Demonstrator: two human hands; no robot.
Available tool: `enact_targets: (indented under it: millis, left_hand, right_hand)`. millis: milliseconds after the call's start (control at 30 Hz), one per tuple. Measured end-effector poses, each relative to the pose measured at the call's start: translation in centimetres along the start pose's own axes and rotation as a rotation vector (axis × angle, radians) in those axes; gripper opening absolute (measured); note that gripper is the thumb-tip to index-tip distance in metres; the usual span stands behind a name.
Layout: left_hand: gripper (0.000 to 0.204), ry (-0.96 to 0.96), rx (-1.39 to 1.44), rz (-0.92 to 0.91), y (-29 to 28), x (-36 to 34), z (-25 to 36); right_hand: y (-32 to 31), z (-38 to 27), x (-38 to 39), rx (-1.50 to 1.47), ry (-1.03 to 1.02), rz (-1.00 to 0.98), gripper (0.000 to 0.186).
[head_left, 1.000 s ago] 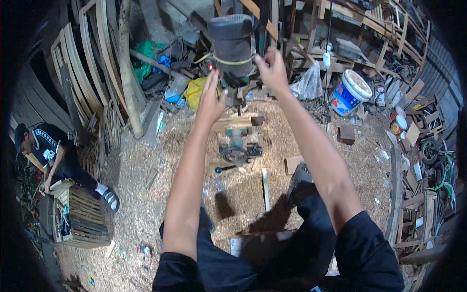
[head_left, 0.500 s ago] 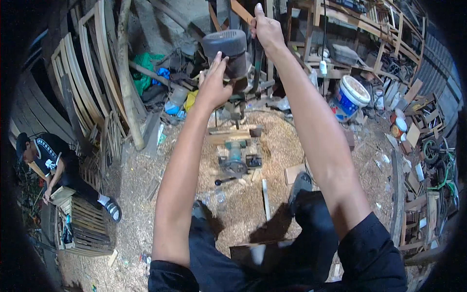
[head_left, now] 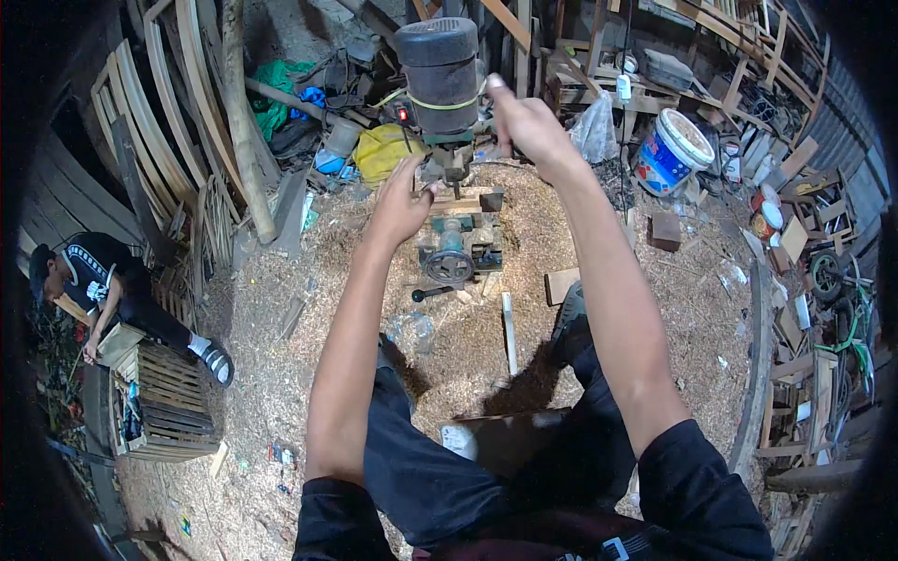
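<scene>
Far left of the dark cylindrical motor banded in yellow (head_left: pixel 441 79): bent-over co-worker in black clothes (head_left: pixel 114 280), beside a slatted wooden crate (head_left: pixel 176 402), probably beyond reach of flying chips. Just below and left of the motor: bare left hand (head_left: pixel 400 210), loosely open, fingers slightly bent; contact with the machine impossible to judge. Could get cut there, fingers being so near the dark metal bit (head_left: pixel 456 189), in case of a sudden spin. Directly beneath the motor: pale rectangular wood piece (head_left: pixel 470 204), apparently held by a green metal vise with a round handwheel (head_left: pixel 449 267); might twist or jump if poorly clamped. Just right of the motor: bare right hand (head_left: pixel 543 136), half open, thumb apart from fingers, nothing visibly held; might bump the motor if swung left.

Counted from the motor's far left rightward: one co-worker, one crate, one left hand, one motor, one handwheel, one vise, one bit, one wood piece, one right hand, one blue-and-white plastic bucket (head_left: pixel 666 161).
</scene>
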State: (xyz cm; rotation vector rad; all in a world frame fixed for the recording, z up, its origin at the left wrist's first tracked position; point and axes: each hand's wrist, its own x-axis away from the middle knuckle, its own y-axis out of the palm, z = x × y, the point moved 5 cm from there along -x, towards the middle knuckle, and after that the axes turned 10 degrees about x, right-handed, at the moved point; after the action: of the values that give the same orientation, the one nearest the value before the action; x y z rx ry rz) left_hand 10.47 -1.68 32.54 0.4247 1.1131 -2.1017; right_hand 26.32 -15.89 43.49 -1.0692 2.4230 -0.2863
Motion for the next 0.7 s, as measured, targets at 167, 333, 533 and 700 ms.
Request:
enact_targets:
  millis: [167,333,533,700]
  left_hand:
    - [0.051,-0.271,-0.043,-0.078,1.3,2.5,-4.2]
    - [0.047,-0.312,-0.033,-0.130,4.6,4.8,-8.4]
    - [0.052,-0.484,0.042,-0.291,9.7,8.9,-11.9]
    - [0.067,-0.556,0.084,-0.357,12.8,12.4,-13.6]
  right_hand:
    - [2.1,0.3,-1.4,0.390,0.025,-0.192,0.051]
    - [1.6,0.3,-0.3,0.649,0.010,-0.066,0.033]
    - [2.5,2.9,3.5,0.710,0.203,-0.242,0.035]
    - [4.7,8.3,7.9,0.633,0.144,-0.016,0.046]
